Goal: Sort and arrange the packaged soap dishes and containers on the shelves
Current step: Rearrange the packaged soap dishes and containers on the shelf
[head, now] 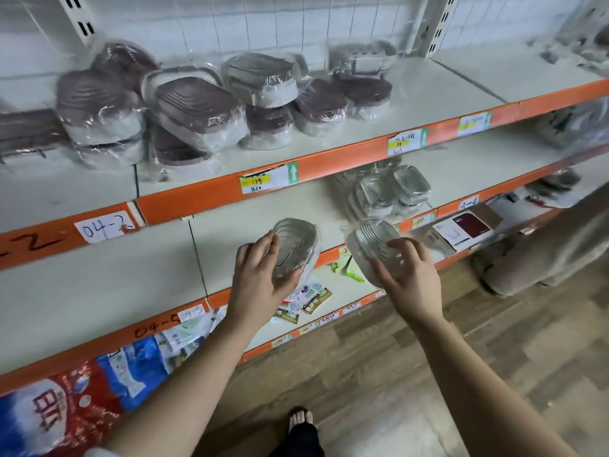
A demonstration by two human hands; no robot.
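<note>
Item 1: clear grey oval soap dish in plastic wrap (pixel 296 242), gripped by my left hand (pixel 260 282), with the fingers together along its left rim and the thumb under it.
Item 2: second wrapped grey dish (pixel 370 242), gripped by my right hand (pixel 410 278), with the fingers spread over its ribbed top.
Beyond my right fingertips: pile of matching grey dishes (pixel 392 192) on the white middle shelf (pixel 99 285).
Above my left fingers: brown-lidded wrapped dishes (pixel 197 110).

Soap dishes (pixel 197 107) on upper shelf (pixel 445 90)

The left hand (pixel 260 275) is gripping a grey dish (pixel 295 245); the right hand (pixel 407 275) is gripping another dish (pixel 372 245) just beside it.
</note>
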